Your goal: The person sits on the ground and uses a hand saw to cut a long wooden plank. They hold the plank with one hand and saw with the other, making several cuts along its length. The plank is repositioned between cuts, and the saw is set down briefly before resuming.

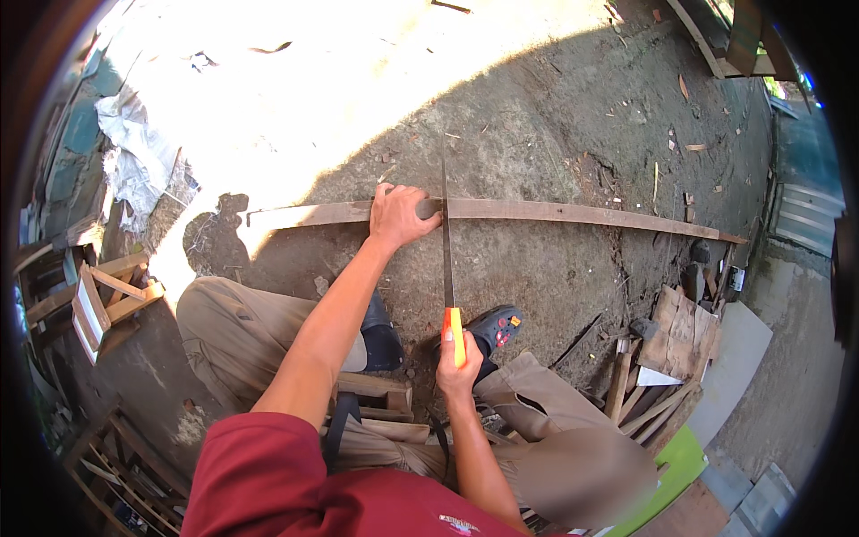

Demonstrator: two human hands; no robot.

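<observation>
A long, narrow wooden plank (555, 212) runs from left to right in front of me. My left hand (400, 217) is closed over it just left of the saw, pressing from above. A rounded greyish-brown patch (427, 208) shows between its thumb and fingers; I cannot tell what it is. My right hand (457, 365) grips the orange and yellow handle of a handsaw (449, 264). The saw's thin dark blade points away from me and crosses the plank right beside my left thumb. How deep the teeth sit in the wood cannot be made out.
My feet in dark clogs (497, 329) rest on the rough ground near the saw handle. Scrap wood (680, 331) is heaped at the right, next to a grey sheet (741, 362). A small wooden frame (112, 300) and a white sack (139, 152) are at the left.
</observation>
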